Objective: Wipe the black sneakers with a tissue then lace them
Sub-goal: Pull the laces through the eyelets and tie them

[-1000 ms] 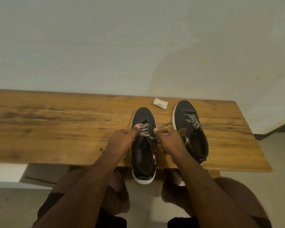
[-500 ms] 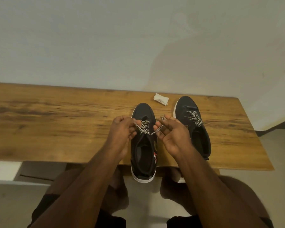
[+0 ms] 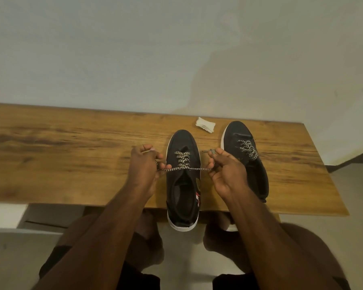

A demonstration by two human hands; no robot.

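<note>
Two black sneakers with white soles stand on the wooden table (image 3: 71, 155), toes toward the wall. The left sneaker (image 3: 183, 185) overhangs the near edge with its heel. Its black-and-white lace (image 3: 183, 163) crosses the eyelets and stretches taut sideways between my hands. My left hand (image 3: 145, 166) grips one lace end left of the shoe. My right hand (image 3: 224, 170) pinches the other end to its right. The right sneaker (image 3: 247, 155) carries a lace in its front eyelets. A crumpled white tissue (image 3: 205, 124) lies near the wall between the toes.
A pale wall rises right behind the table. The table's right end sits close to the right sneaker. My knees show below the near edge, above a light floor. A long stretch of bare wood runs off to the left.
My hands have moved apart, drawing the lace out taut to both sides of the left sneaker. A second ago they were close together over its eyelets.
</note>
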